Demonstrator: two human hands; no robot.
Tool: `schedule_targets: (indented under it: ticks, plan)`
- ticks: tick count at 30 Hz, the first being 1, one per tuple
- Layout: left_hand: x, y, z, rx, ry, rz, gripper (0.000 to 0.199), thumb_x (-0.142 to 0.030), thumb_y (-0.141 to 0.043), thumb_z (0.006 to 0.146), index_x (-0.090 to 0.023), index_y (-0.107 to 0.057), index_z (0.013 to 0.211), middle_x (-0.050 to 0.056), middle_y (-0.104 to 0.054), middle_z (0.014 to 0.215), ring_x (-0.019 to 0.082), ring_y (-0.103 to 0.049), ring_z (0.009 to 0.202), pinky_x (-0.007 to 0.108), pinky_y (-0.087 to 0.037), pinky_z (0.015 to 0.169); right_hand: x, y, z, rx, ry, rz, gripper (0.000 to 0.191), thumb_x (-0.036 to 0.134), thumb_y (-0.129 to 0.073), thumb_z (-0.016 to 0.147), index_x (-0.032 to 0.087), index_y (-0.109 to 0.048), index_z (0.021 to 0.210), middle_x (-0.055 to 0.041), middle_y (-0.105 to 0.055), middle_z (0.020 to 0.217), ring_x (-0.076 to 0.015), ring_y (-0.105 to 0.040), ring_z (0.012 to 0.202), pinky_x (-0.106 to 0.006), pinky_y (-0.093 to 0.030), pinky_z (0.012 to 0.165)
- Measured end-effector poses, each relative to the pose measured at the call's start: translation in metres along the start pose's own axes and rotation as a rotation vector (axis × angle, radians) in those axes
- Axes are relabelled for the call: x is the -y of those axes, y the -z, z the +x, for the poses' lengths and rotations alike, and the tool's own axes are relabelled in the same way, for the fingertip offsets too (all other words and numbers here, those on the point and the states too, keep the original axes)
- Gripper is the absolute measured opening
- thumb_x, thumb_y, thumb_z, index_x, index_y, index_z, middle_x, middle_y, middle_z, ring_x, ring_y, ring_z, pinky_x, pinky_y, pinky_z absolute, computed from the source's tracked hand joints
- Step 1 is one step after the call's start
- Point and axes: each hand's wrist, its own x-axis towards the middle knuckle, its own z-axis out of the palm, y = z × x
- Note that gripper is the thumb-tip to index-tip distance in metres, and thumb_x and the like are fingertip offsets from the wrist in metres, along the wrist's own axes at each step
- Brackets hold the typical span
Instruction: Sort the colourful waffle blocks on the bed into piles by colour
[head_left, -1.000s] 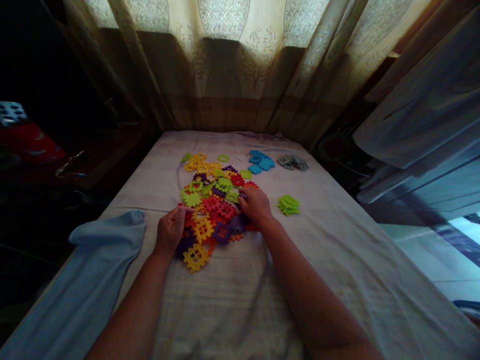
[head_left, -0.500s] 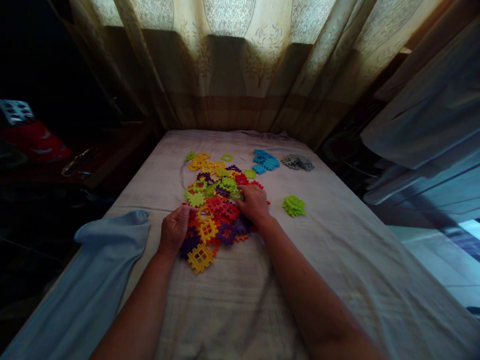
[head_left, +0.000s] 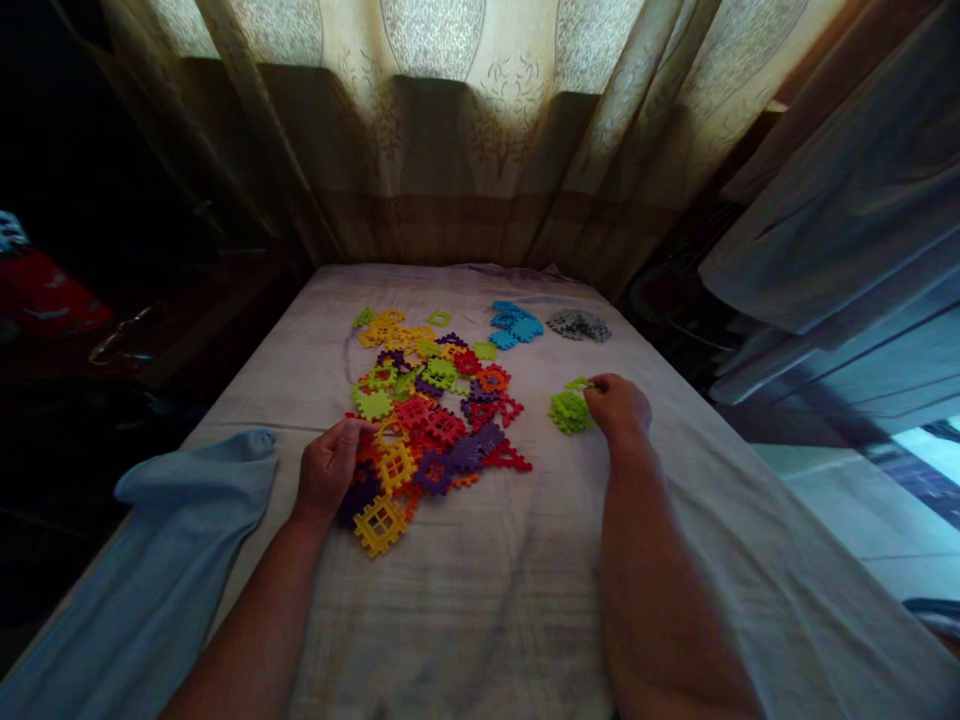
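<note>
My right hand (head_left: 619, 405) pinches a light green interlocking plastic piece (head_left: 578, 384) over a small stack of green pieces (head_left: 570, 412), right of the main pile. At the left edge of the mixed pile, my left hand (head_left: 327, 468) has its fingers closed. A bit of red plastic (head_left: 350, 414) shows by its fingertips, but whether they grip it is hidden. Yellow square frames (head_left: 380, 524), purple pieces (head_left: 478, 447), red pieces (head_left: 444, 425) and green pieces (head_left: 373, 404) lie overlapping in the pile.
Blue pieces (head_left: 516, 325) and grey pieces (head_left: 579, 324) form separate heaps toward the back. A yellow heap (head_left: 391, 331) sits at the far left. Light blue cloth (head_left: 187, 530) lies along the left edge of the sheet-covered surface (head_left: 465, 620). A curtain (head_left: 450, 170) hangs behind.
My right hand has moved right from the pile to the green stack, carrying a green piece. Red triangles and an orange piece are uncovered. The view has shifted slightly; my left hand stays at the pile.
</note>
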Motion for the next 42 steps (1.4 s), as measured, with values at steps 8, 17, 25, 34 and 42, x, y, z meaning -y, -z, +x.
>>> schedule_targets:
  ticks: [8,17,25,34,42]
  plan:
    - [0.002,0.001,0.0,0.004,0.005,0.019,0.061,-0.069,-0.039,0.089,-0.02,-0.074,0.084,0.008,-0.076,0.089,0.023,-0.071,0.087,0.032,-0.056,0.08,0.003,0.005,0.001,0.2,0.056,-0.024,0.038,0.019,-0.058,0.081,0.026,-0.074,0.115,-0.0052,-0.074,0.117,-0.0227,-0.067,0.107,-0.029,-0.05,0.084]
    - [-0.003,0.001,0.0,-0.007,-0.001,0.041,0.059,-0.068,-0.038,0.089,-0.021,-0.074,0.081,0.007,-0.076,0.083,0.023,-0.071,0.083,0.032,-0.056,0.078,0.087,-0.01,-0.051,0.116,0.536,0.037,0.032,0.028,-0.051,0.092,0.025,-0.074,0.113,-0.0076,-0.071,0.121,-0.0241,-0.059,0.117,-0.037,-0.043,0.102]
    - [-0.005,0.002,0.0,-0.004,0.012,-0.009,0.059,-0.068,-0.039,0.089,-0.021,-0.073,0.081,0.007,-0.076,0.085,0.023,-0.071,0.085,0.033,-0.056,0.08,0.121,-0.056,-0.083,0.08,0.641,-0.018,0.032,0.035,-0.051,0.094,0.027,-0.071,0.117,-0.0114,-0.047,0.151,-0.0346,-0.028,0.146,-0.056,-0.023,0.114]
    - [0.001,0.0,-0.001,0.021,0.028,-0.043,0.059,-0.069,-0.039,0.09,-0.02,-0.074,0.085,0.008,-0.076,0.092,0.023,-0.071,0.09,0.033,-0.057,0.082,0.118,-0.055,-0.083,0.144,0.662,0.055,0.023,0.025,-0.055,0.091,0.022,-0.074,0.103,-0.0094,-0.051,0.147,-0.0318,-0.028,0.147,-0.053,-0.02,0.117]
    - [-0.001,0.0,0.0,-0.004,0.035,-0.033,0.062,-0.072,-0.04,0.087,-0.02,-0.073,0.081,0.009,-0.077,0.088,0.024,-0.072,0.087,0.034,-0.057,0.082,0.12,-0.038,-0.072,0.131,0.722,0.235,0.019,0.026,-0.055,0.092,0.024,-0.072,0.102,-0.0069,-0.056,0.144,-0.0259,-0.04,0.139,-0.049,-0.031,0.113]
